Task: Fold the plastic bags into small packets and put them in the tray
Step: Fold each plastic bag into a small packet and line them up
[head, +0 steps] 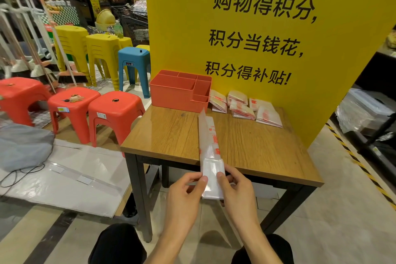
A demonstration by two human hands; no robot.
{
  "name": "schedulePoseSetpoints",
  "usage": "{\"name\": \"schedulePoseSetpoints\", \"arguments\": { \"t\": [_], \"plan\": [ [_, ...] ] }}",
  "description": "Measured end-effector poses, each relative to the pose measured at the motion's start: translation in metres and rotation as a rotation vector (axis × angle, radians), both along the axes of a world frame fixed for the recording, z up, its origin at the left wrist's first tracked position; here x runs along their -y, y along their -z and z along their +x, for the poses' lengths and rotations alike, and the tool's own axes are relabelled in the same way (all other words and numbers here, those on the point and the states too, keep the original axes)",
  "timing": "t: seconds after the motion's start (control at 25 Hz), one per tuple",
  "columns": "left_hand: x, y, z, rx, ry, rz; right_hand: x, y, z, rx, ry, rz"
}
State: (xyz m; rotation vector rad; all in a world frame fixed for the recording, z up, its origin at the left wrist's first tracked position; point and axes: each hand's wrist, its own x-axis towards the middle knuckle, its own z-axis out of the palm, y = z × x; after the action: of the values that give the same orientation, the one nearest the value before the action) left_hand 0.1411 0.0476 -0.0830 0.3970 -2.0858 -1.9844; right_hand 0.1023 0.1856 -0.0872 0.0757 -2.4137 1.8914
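Note:
A long narrow strip of white plastic bag point(207, 135) with red print lies from the table's middle to its front edge. Its near end is folded into a thick white wad just off the front edge. My left hand point(186, 191) pinches that wad's left side and my right hand point(234, 188) pinches its right side. The coral-red tray point(171, 92) with several compartments stands at the back left of the wooden table point(257, 146); I see nothing in it. Several folded bag packets point(244, 105) lie at the back, right of the tray.
A yellow board with black lettering point(267, 28) rises behind the table. Red stools point(115, 111) and blue and yellow stools stand to the left. A dark shelf with plastic-wrapped goods point(364, 113) is at the right. My knees show at the bottom.

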Motion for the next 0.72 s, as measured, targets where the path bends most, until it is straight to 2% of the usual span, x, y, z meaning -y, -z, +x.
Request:
{"name": "schedulePoseSetpoints", "arguments": {
  "t": [0.12, 0.28, 0.4, 0.6, 0.72],
  "plan": [
    [0.001, -0.005, -0.004, 0.069, 0.031, 0.072, 0.002, 0.006, 0.003, 0.011, 0.024, -0.009],
    [0.006, -0.006, -0.010, 0.112, 0.046, -0.056, 0.001, 0.007, 0.002, 0.029, 0.031, -0.042],
    [0.007, -0.009, -0.012, 0.111, 0.015, -0.016, -0.002, 0.007, 0.001, 0.024, 0.009, -0.059],
    [0.011, -0.009, -0.012, 0.060, 0.142, -0.009, 0.000, 0.007, 0.006, 0.033, 0.010, -0.102],
    [0.014, -0.005, -0.012, 0.095, 0.143, 0.077, -0.007, 0.009, 0.008, 0.042, -0.070, -0.120]
  ]
}}
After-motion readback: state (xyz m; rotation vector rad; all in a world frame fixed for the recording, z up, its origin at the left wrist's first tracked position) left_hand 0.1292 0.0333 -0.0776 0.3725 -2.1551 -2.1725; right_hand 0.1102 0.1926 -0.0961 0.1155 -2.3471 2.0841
